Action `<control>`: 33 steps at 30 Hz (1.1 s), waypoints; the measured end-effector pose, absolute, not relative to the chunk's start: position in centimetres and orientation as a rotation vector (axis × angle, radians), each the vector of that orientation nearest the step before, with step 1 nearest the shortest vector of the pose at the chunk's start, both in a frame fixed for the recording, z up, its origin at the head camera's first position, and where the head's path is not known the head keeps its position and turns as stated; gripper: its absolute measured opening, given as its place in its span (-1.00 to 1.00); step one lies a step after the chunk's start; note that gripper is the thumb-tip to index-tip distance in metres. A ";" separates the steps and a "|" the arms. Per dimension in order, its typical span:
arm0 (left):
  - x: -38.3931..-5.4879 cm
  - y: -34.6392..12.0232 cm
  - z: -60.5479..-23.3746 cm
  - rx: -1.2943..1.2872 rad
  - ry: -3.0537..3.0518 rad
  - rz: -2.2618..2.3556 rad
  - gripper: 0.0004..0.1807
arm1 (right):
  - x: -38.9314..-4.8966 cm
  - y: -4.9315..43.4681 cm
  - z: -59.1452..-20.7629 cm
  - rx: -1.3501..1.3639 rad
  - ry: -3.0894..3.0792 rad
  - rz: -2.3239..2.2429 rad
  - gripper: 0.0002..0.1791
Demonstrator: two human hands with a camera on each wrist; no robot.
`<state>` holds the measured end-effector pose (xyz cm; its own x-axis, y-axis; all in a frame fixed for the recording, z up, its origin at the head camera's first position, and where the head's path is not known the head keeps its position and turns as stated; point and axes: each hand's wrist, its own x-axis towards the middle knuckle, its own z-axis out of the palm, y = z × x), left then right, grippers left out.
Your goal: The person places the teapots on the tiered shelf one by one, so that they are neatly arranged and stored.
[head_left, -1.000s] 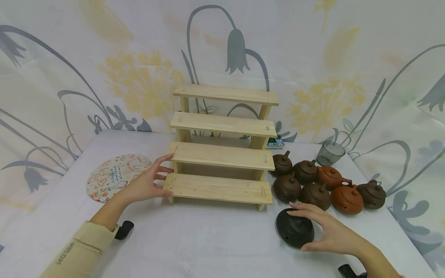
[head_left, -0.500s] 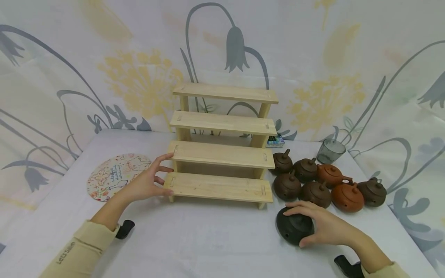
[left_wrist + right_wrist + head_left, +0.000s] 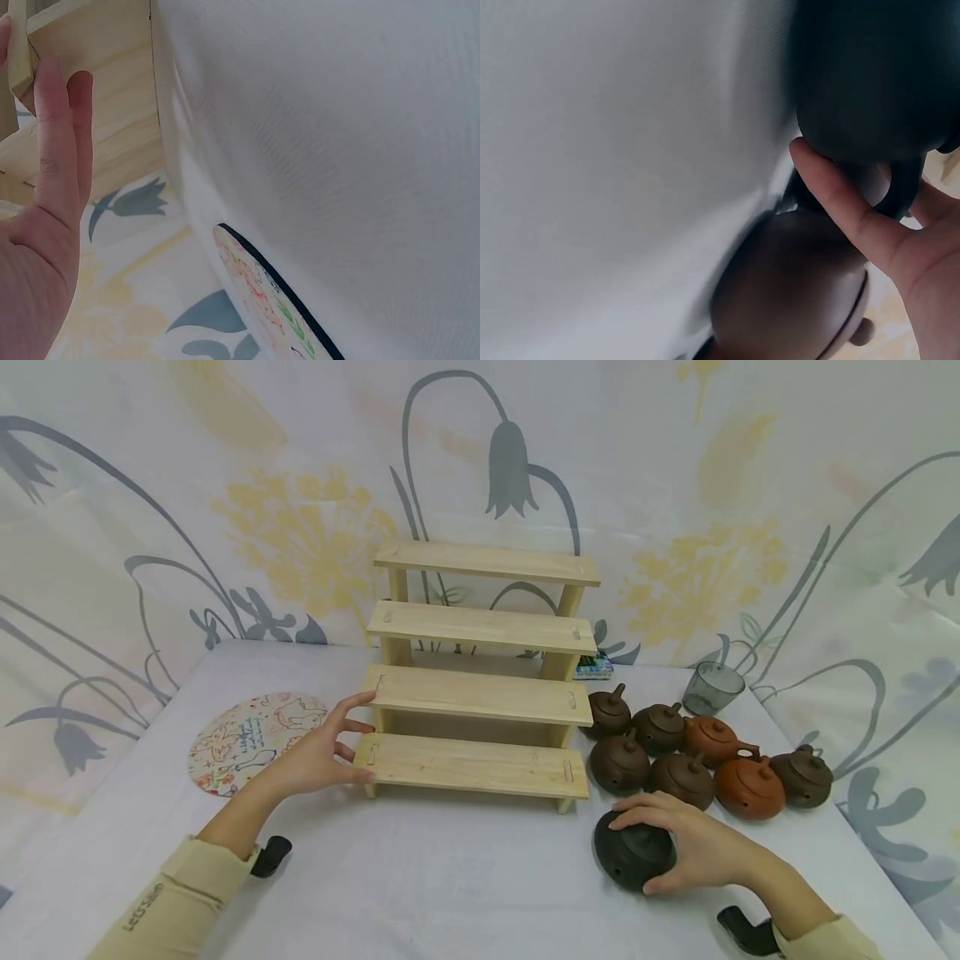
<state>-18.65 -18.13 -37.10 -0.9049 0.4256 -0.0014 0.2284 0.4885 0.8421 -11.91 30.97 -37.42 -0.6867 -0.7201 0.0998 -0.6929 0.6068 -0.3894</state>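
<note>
Black teapot (image 3: 632,853) in the curved grip of right fingers (image 3: 654,810), at risk of knocking the brown teapot (image 3: 681,782) just beyond them if swung outward, with left fingers (image 3: 350,705) outstretched against the shelf (image 3: 472,766).

The nearest teapot (image 3: 633,856) is plain black, five teapots (image 3: 618,767) dark brown, two teapots (image 3: 750,792) orange-red. The wooden step rack (image 3: 480,697) is pale yellow, the left round mat (image 3: 251,741) multicoloured, the far backdrop (image 3: 637,468) white with grey bellflowers (image 3: 510,468) and yellow blossoms (image 3: 307,531).

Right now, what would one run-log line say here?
left hand: touching wooden stand | right hand: holding black teapot | other teapots: grouped right of stand
</note>
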 end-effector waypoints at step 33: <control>-18.6 -18.0 -37.4 0.549 2.552 1.382 0.10 | -16.3 26.3 -28.0 -1.560 2.557 -0.714 -0.26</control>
